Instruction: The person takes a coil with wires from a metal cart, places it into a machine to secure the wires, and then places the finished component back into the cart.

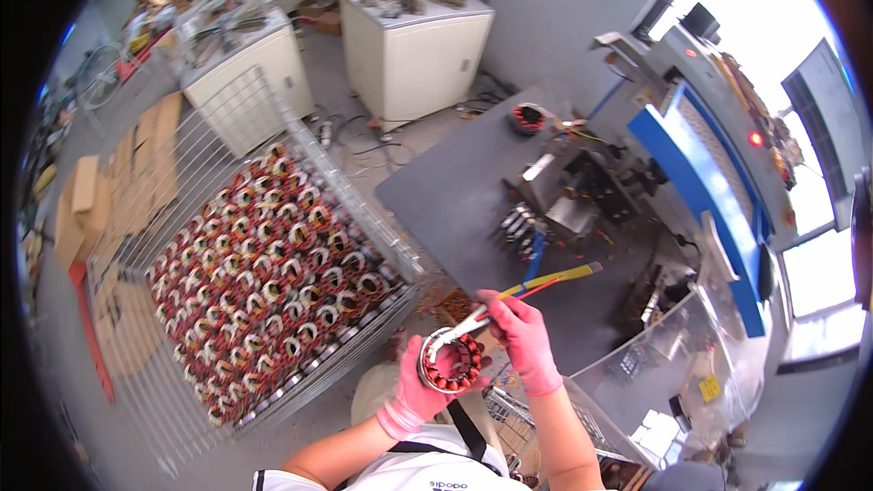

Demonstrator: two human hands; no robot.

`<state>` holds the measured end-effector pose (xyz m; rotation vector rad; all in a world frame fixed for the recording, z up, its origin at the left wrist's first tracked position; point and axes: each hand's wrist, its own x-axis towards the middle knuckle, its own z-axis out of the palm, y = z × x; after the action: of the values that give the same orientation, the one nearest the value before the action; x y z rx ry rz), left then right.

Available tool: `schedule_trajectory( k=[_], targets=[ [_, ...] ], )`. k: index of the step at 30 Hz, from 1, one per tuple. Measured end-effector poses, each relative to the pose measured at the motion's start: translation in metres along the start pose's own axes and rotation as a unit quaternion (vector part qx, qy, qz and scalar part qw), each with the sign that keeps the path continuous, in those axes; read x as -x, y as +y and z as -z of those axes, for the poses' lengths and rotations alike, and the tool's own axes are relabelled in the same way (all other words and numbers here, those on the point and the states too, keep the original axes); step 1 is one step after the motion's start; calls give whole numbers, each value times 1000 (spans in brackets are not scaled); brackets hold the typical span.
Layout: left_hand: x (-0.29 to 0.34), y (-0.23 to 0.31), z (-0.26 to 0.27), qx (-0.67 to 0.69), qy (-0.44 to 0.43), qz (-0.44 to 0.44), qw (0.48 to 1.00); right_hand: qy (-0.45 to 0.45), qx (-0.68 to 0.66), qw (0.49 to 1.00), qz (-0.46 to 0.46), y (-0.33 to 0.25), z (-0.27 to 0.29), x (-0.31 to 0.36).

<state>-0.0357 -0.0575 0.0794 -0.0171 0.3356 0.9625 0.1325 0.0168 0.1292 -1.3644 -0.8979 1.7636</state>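
I see one round steel motor stator with copper-red windings (pixel 452 365) held low in the middle of the view, above my lap, its bore facing up toward me. My left hand (pixel 416 397), in a pink glove, cups it from below-left, fingers curled tight around its rim. My right hand (pixel 525 338), also pink-gloved, is just up-right of it, fingers closed on a bundle of yellow, red and blue sleeved lead wires (pixel 555 279), whose long axis runs from the stator up-right toward the grey workbench (pixel 455 191). To my left, a wire-mesh crate (pixel 227 109) holds dozens of similar stators; one more sits on the bench's far end.
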Motion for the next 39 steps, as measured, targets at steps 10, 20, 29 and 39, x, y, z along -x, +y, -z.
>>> schedule_trajectory(
  k=[10,20,29,39],
  targets=[
    [111,-47,32,166,76,-118,976,-44,-6,994,102,55,-81,48],
    [177,25,94,192,154,-196,949,-251,491,811,196,89,-220,54],
    [197,95,161,198,60,-241,948,-466,591,643,141,117,-292,-16],
    [221,74,288,46,394,-193,897,-217,645,664,311,291,-242,-299]
  ],
)
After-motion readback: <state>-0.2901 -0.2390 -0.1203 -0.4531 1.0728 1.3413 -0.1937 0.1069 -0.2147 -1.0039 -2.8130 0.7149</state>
